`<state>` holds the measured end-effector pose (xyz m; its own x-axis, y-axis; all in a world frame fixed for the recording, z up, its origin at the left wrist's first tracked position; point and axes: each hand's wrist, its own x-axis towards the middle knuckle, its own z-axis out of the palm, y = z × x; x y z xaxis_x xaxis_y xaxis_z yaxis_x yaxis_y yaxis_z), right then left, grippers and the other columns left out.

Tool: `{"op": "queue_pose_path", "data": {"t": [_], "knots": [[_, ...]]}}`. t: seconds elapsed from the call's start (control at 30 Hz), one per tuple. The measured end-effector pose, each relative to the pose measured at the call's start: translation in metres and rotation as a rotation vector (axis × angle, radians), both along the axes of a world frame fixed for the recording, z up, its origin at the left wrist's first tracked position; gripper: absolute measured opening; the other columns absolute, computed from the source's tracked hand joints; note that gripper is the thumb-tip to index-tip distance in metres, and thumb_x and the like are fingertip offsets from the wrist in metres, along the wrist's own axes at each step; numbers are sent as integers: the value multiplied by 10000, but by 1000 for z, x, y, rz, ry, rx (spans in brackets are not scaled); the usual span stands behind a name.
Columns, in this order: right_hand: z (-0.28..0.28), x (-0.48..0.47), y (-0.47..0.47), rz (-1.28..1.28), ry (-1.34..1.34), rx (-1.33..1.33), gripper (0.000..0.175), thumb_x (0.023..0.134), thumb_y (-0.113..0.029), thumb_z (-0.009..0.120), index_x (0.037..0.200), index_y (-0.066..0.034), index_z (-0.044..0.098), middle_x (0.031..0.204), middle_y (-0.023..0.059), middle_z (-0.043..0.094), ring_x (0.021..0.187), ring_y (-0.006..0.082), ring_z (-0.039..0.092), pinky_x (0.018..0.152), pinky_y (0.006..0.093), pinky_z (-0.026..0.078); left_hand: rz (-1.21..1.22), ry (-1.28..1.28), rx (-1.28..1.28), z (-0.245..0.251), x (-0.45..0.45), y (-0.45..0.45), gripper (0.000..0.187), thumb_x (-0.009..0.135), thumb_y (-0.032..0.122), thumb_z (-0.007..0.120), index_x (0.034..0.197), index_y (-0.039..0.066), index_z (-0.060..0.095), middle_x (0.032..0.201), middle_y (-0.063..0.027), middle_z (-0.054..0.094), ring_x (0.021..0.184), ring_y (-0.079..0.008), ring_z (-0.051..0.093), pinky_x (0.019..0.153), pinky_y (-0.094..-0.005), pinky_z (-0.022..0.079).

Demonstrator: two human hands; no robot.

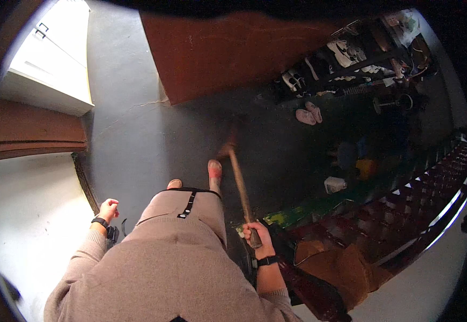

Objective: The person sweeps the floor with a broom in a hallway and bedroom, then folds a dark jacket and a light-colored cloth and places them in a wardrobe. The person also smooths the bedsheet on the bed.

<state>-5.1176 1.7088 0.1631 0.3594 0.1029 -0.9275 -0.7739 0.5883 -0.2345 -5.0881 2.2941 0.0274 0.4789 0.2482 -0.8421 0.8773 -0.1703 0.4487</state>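
Observation:
My right hand [255,237] is closed around the end of a long wooden handle [239,181]. The handle runs down and away from me to a dark reddish head [229,147], just past my right foot; its shape is blurred, so I cannot tell what tool it is. At my left side, my left hand [109,209] holds nothing that I can see, its fingers loosely curled near the white wall. Both wrists wear black bands.
Pink clogs [309,114] lie on the floor before a shoe rack [350,66]. A reddish-brown panel [225,56] stands ahead, a white cabinet [52,52] far left. Right are a dark red railing [398,201], a white container [334,184] and a brown bag or cloth [338,269].

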Motion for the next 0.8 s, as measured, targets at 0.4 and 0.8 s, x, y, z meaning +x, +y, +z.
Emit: {"op": "queue_pose_path", "data": {"t": [0.4,0.8], "knots": [[-152,121,-232,-877,136,126,206,767,23,562,593,-71,503,623,32,539,580,175,532,546,277,511,70,74,107,41,0,-131,141,832,7,444,942,16,531,649,-35,512,495,-130,498,441,-274,424],[-175,349,-68,65,61,-66,154,718,-28,584,638,-66,457,666,55,514,610,193,532,561,326,466,488,84,179,54,-127,-221,165,788,29,467,917,15,569,681,-68,555,524,-159,551,450,-298,471]]}}
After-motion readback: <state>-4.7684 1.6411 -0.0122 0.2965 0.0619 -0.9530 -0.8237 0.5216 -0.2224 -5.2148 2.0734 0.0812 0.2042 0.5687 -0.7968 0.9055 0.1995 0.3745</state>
